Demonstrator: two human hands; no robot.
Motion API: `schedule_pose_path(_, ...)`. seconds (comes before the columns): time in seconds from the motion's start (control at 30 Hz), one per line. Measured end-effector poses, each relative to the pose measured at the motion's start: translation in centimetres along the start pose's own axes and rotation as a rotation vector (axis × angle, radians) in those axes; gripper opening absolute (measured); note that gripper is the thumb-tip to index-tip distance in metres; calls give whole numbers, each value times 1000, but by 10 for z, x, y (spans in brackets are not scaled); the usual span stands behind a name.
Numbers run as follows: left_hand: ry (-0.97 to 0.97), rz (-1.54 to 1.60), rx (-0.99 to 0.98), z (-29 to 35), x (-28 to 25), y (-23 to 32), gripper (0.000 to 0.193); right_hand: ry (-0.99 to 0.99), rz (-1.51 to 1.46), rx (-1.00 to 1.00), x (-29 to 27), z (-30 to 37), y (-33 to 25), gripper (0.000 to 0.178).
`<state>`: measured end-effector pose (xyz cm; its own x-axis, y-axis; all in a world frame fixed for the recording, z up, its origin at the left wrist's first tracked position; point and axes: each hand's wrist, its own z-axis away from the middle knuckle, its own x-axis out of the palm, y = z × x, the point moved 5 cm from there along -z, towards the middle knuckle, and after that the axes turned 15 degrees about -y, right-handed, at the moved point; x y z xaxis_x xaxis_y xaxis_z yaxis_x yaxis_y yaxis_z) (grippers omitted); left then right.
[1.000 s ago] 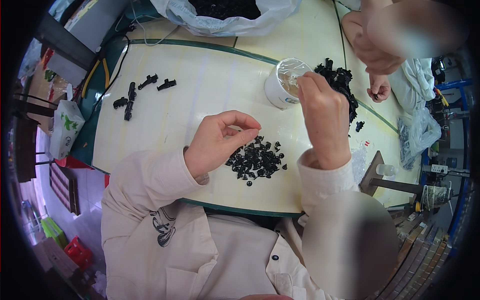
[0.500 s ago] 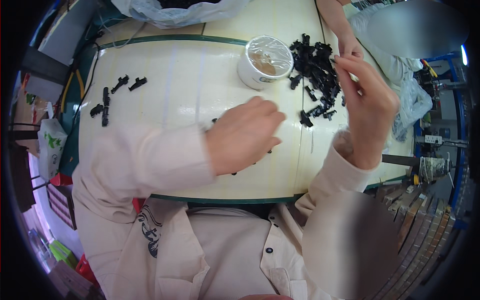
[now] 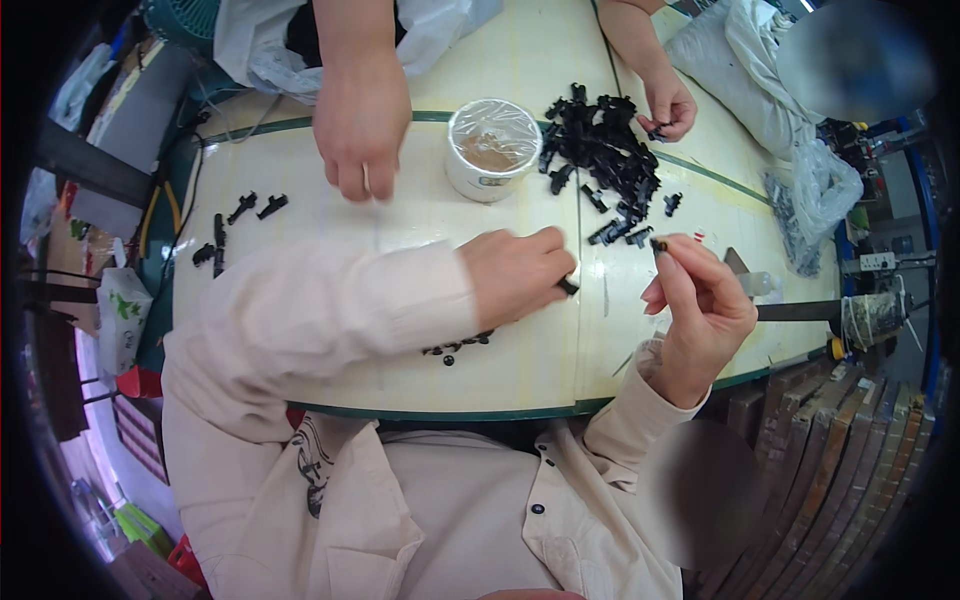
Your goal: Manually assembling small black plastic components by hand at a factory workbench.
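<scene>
Over the middle of the table, my left hand (image 3: pixel 522 276) is closed, with a dark plastic part (image 3: pixel 568 286) showing at its fingertips. To the right, my right hand (image 3: pixel 708 305) pinches a small black piece (image 3: pixel 659 246) between thumb and forefinger, the other fingers curled loosely. Beyond it lies a heap of black plastic parts (image 3: pixel 605 145), with a few loose ones along its near edge. Several tiny black pieces (image 3: pixel 450 360) lie beside my left sleeve, which hides some of them.
A white tub (image 3: pixel 490 180) lined with clear film stands beyond my left hand. At far left lie several black parts (image 3: pixel 218 230). A co-worker's hand (image 3: pixel 362 135) reaches in left of the tub; another hand (image 3: pixel 668 108) holds a small part by the heap. A plastic bag (image 3: pixel 450 30) lies at the back.
My right hand has come back from the heap toward me, pinching a small piece. My left hand has moved slightly right. A co-worker's hand has entered left of the tub.
</scene>
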<state>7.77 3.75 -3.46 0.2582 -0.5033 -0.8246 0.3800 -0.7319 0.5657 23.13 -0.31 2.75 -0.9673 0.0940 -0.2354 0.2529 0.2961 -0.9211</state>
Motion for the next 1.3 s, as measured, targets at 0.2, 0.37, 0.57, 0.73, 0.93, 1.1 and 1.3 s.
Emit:
schedule_pose_path(0.2,230,879,-181,95,-23,3,21,-406,-227,-182,64,16,2,21)
schedule_pose_path(0.37,454,1168,-247,123,-13,-3,37,-457,-314,-152,89,15,7,22)
schedule_pose_path(0.57,463,1249,-161,128,-5,-18,39,-604,-468,34,115,23,15,19)
schedule_pose_path(0.73,456,1546,-150,131,-1,-19,36,-561,-706,214,112,23,25,18)
schedule_pose_path(0.93,357,1672,-201,131,3,-26,38,-669,-92,-95,110,16,12,19)
schedule_pose_path(1.1,321,1682,-250,132,5,-31,41,-695,-17,-153,115,17,8,21)
schedule_pose_path(1.3,304,1784,-354,135,8,-31,39,-723,16,-163,117,20,8,21)
